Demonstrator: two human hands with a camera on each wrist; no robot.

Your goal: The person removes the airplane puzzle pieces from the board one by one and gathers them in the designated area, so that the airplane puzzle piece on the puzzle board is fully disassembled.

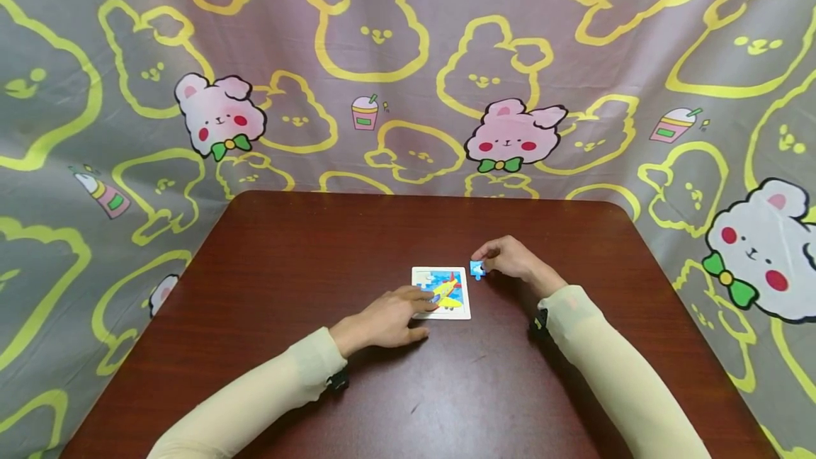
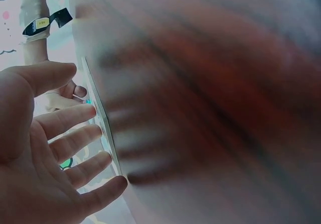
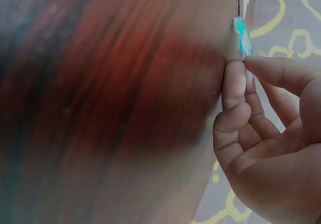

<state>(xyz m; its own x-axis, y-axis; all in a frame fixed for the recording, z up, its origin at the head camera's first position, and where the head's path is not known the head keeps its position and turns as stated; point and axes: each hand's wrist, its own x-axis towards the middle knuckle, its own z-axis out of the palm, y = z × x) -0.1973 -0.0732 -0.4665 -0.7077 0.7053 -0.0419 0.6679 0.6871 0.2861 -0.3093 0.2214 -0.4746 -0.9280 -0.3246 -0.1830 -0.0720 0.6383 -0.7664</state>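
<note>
In the head view, the puzzle (image 1: 467, 299) lies on the brown table (image 1: 306, 246), just right of and below the middle of the frame; its white border surrounds a yellow plane on blue, and a pale patch shows at its upper left. The left hand (image 1: 387, 319) reaches in from the lower left, its fingers straight and spread, gripping nothing, with some fingertips over the puzzle's left side; how firmly they press, I cannot tell. The right hand (image 1: 510, 258), at right of centre, pinches a blue piece (image 1: 477, 269) between thumb and finger, just beside the puzzle's upper right corner and apart from it. In the right wrist view, that pinch sits at the upper right, closed on one edge of the piece, the other fingers curled below. Pale sleeves (image 1: 612, 360) cover both forearms, and a patterned curtain (image 1: 382, 13) fills the top of the head view.
</note>
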